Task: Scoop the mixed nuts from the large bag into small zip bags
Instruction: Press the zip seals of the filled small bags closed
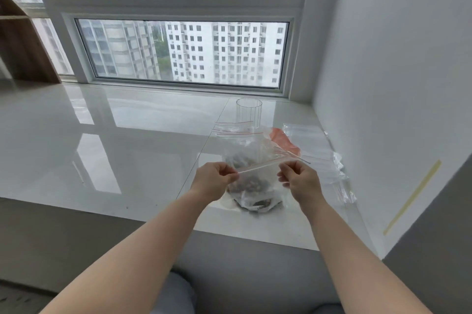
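holding a small zip bag up over the white sill, left hand pinching one end of the zip strip, right hand pinching the other, fingers curled tight. sitting right behind it, the big bag of mixed nuts. lying flat nearby, spare zip bags, plus a clear cup farther back.

Before me: glossy white sill; window showing apartment blocks; wooden shelf at left; yellow tape strip on right wall.
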